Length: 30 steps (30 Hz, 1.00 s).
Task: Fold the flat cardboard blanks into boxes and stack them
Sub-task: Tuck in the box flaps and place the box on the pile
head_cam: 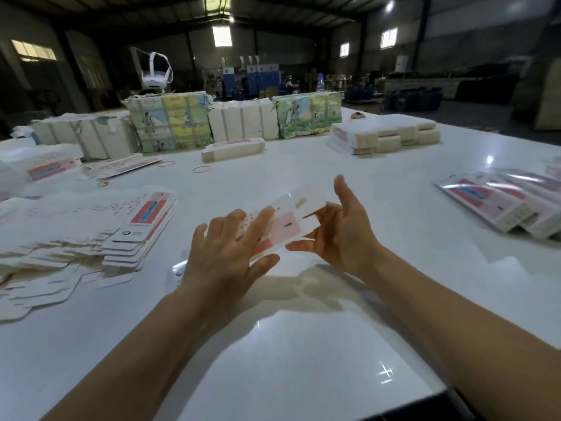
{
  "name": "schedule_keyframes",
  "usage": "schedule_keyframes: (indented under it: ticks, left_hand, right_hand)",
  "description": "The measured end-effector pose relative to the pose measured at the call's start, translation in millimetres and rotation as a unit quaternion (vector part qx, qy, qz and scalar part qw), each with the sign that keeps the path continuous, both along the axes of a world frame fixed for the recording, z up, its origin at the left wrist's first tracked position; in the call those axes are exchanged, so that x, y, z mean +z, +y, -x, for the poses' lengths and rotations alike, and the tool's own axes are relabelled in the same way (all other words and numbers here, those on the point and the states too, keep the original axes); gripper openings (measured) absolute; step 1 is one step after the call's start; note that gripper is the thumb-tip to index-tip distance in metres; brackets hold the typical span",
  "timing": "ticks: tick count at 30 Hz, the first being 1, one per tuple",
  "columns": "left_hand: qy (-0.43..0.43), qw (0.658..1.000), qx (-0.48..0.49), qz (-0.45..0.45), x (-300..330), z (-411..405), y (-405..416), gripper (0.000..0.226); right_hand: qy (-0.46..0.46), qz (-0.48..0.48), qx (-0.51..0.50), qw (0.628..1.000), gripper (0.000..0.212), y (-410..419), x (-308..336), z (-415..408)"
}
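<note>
item in hand: one cardboard blank (283,223), pink and white print, held above the white table (303,360) just in front of you. your left hand (226,253) lies over its near end with fingers spread and mostly straight, thumb below the edge. your right hand (337,229) supports the far end from beneath, thumb and lower fingers pinching the edge, forefinger raised. the piece looks partly opened, not yet a finished box; blur hides the flaps.

progress, as judged: early to middle. a few done, many left.

- finished boxes (510,205): one row lying at your right, about four or five overlapping; exact count unclear.
- loose flat blanks (91,238): one fanned heap at your left, too many to count.
- smaller flat piles: one at far left (45,165), one beside it (121,165), one mid-table (232,148), one at right rear (385,136).
- wrapped bundles at the back: two printed (170,120) (308,115), two plain (244,120) (82,133).
- rubber bands (201,169): three seen on the table.
- bottle (320,82): one, behind the bundles.
- white headset (156,71): one, behind the left bundles.
</note>
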<state>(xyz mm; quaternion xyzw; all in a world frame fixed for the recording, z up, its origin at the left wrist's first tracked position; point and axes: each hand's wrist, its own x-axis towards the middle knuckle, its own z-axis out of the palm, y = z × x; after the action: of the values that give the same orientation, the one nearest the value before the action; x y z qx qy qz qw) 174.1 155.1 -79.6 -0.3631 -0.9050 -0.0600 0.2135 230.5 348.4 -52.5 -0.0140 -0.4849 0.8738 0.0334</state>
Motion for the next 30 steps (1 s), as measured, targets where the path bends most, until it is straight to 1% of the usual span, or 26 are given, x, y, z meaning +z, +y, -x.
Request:
schedule_keyframes:
  ticks: [1, 3, 5, 7, 9, 11, 15, 17, 19, 21, 22, 23, 24, 25, 26, 28, 29, 30]
  left_hand:
    - [-0.005, 1.0, -0.001, -0.003, 0.5, -0.4, 1.2, 0.073]
    - [-0.019, 1.0, -0.008, -0.015, 0.7, -2.6, 3.7, 0.078]
    - [-0.037, 0.997, -0.015, -0.059, 1.9, -5.5, 5.3, 0.085]
    - [-0.042, 0.994, -0.017, -0.098, 6.6, -7.5, 5.0, 0.092]
    - [-0.005, 0.995, -0.025, -0.098, 10.3, -8.5, 4.2, 0.094]
    - [0.039, 0.993, -0.053, -0.094, 11.4, -11.0, 4.2, 0.088]
    - [0.081, 0.986, -0.093, -0.115, 19.3, -15.6, 4.2, 0.073]
    - [0.085, 0.986, -0.093, -0.112, 22.3, -15.5, 3.3, 0.068]
    - [0.053, 0.989, -0.084, -0.114, 23.7, -14.6, 1.7, 0.069]
    - [0.021, 0.989, -0.068, -0.128, 23.4, -13.2, 0.4, 0.07]
    - [0.01, 0.989, -0.056, -0.137, 23.6, -12.4, -0.2, 0.07]
    - [-0.002, 0.989, -0.041, -0.144, 24.1, -11.3, -1.2, 0.07]
    - [-0.014, 0.988, -0.027, -0.151, 24.7, -10.2, -2.8, 0.072]
    - [-0.022, 0.987, -0.015, -0.157, 25.2, -9.2, -4.3, 0.074]
    - [-0.028, 0.986, -0.006, -0.163, 25.3, -8.2, -5.9, 0.076]
    - [-0.04, 0.983, 0.006, -0.177, 25.1, -6.9, -7.7, 0.08]
    - [-0.046, 0.982, 0.008, -0.182, 24.7, -6.3, -7.9, 0.081]
    - [-0.049, 0.982, 0.01, -0.184, 24.1, -5.7, -8.2, 0.082]
  right_hand:
    - [0.009, -0.034, 0.012, 0.999, 0.044, -1.0, 0.8, -2.5]
    - [0.026, -0.1, 0.006, 0.995, 0.025, -0.7, -1.1, -2.8]
    - [0.03, -0.093, 0.012, 0.995, 0.019, 1.1, -1.3, -4.1]
    - [0.036, -0.071, 0.049, 0.996, 0.022, 3.9, -0.6, -5.2]
    - [0.034, -0.076, 0.078, 0.993, 0.03, 5.2, -2.0, -5.6]
    - [0.026, -0.1, 0.078, 0.992, 0.035, 3.2, -4.0, -5.0]
    - [0.018, -0.128, 0.075, 0.989, 0.034, 2.1, -4.5, -6.2]
    - [0.008, -0.149, 0.049, 0.988, 0.026, 2.3, -5.1, -4.4]
    - [-0.005, -0.179, 0.012, 0.984, 0.017, 0.7, -4.5, -2.6]
    - [0.006, -0.193, -0.032, 0.981, 0.016, -0.9, -3.9, -1.7]
    - [0.023, -0.203, -0.073, 0.976, 0.016, -1.4, -4.5, -1.9]
    - [0.044, -0.224, -0.134, 0.964, 0.015, -2.2, -5.5, -2.7]
    - [0.069, -0.265, -0.211, 0.938, 0.015, -3.1, -6.8, -4.2]
    - [0.102, -0.32, -0.29, 0.896, 0.017, -4.1, -8.3, -6.2]
    - [0.141, -0.378, -0.348, 0.846, 0.02, -5.8, -10.1, -8.0]
    - [0.206, -0.483, -0.396, 0.753, 0.02, -12.1, -14.5, -10.6]
    - [0.221, -0.522, -0.402, 0.719, 0.019, -15.8, -16.9, -10.7]
    - [0.224, -0.548, -0.404, 0.697, 0.019, -19.1, -19.0, -10.2]
